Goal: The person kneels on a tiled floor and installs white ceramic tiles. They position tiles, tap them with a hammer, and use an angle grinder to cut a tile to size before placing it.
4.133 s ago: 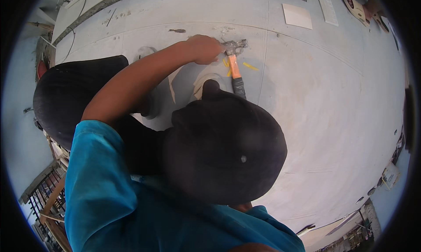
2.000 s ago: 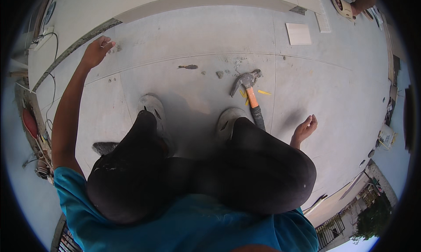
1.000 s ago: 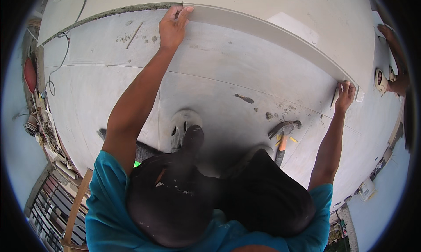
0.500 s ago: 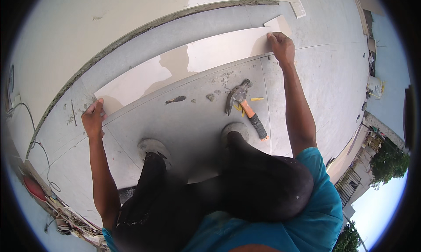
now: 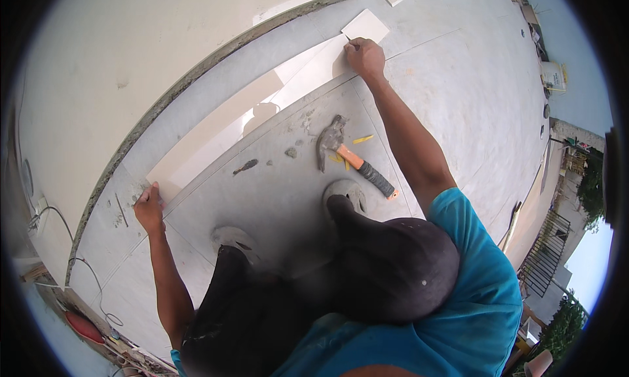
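A long, flat white tile strip (image 5: 252, 115) lies slantwise across the grey tiled floor. At its near left end, my left hand (image 5: 149, 206) pinches the corner between thumb and fingers. My right hand (image 5: 365, 57) is closed at the far right end, fingertips on the strip's edge; a small dark tip shows by the fingers, too small to name. Touching or almost touching that end is a small white tile piece (image 5: 367, 27). A claw hammer (image 5: 354, 155) with an orange and black handle rests on the floor between the strip and my feet.
Yellow slivers (image 5: 362, 139) and dark crumbs of debris (image 5: 246, 167) lie near the hammer. Beyond the strip runs a rough-edged pale slab (image 5: 151, 101). A cable (image 5: 98, 282) curls at the left, near a red bowl-like thing (image 5: 84, 327). A white bucket (image 5: 553, 76) stands far right.
The view has turned and shifted, so the strip looks more steeply slanted. My right hand's fingers are drawn closer together at the strip's end. Both hands stay at its ends.
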`<state>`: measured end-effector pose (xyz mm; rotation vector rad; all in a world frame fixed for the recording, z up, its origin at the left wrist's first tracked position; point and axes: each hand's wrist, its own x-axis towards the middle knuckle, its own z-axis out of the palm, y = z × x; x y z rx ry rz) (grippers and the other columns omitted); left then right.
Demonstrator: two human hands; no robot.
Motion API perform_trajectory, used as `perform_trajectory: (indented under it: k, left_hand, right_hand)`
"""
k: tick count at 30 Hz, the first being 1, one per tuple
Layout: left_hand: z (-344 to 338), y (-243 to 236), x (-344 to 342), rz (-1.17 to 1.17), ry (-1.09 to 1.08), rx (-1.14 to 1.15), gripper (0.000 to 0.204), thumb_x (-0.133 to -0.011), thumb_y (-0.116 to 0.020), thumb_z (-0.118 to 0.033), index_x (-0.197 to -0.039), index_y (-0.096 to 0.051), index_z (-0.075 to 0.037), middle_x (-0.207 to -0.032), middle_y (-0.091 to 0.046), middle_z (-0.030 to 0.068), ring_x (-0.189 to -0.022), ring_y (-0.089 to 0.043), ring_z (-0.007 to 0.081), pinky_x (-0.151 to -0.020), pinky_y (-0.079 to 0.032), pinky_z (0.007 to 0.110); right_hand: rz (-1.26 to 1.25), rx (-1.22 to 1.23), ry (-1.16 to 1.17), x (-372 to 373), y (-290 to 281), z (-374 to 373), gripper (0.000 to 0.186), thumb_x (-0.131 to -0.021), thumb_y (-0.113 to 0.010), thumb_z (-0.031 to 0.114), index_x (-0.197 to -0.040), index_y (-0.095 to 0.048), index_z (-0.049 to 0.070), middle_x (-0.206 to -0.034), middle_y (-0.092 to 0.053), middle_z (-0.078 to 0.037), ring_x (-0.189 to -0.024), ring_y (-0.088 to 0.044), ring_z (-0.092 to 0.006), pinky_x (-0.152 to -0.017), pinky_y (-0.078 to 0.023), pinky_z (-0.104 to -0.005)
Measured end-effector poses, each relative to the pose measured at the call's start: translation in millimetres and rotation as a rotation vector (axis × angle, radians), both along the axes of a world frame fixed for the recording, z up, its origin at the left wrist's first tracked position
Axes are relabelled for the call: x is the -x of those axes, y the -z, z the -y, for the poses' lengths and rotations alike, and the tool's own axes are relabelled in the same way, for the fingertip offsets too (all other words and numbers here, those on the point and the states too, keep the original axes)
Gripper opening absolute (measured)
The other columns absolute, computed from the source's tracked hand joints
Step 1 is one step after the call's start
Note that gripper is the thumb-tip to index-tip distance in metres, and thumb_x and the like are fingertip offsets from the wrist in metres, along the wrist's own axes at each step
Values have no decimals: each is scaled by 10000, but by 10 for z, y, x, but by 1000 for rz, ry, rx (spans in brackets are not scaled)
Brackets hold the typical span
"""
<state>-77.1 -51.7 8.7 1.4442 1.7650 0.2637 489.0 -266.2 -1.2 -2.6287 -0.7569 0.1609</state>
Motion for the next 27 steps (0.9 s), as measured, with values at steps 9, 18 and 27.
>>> perform_trajectory:
  k: [9, 18, 27]
  left_hand:
    - [81, -50, -141, -29, 73, -70, 386, -896, -685, -280, -1081, -691, 59, -779, -639, 60, -691, -588, 129, -601, -561, 287]
    - [756, -2085, 119, 312, 12, 22, 368, -941, -644, -337, -1094, -659, -3, -956, -651, 78, -888, -605, 136, -813, -518, 313]
    - [1474, -3163, -151, 175, 577, -451, 569, -703, -820, -466, -1106, -675, -91, -1215, -608, 155, -1200, -525, 390, -969, -443, 522]
  right_hand:
    - [67, 30, 47, -68, 85, -54, 231, -835, -626, 278, -950, -753, 124, -967, -696, -181, -891, -674, -350, -801, -532, -424]
    - [-312, -377, -270, 719, -1577, 409, 200, -922, -648, 172, -1037, -695, 16, -997, -676, -135, -891, -672, -204, -774, -524, -316]
    - [-42, 109, -1186, 1954, -3271, 1358, 302, -868, -621, 415, -940, -672, 126, -1134, -634, -81, -1262, -459, -344, -1046, -319, -595]
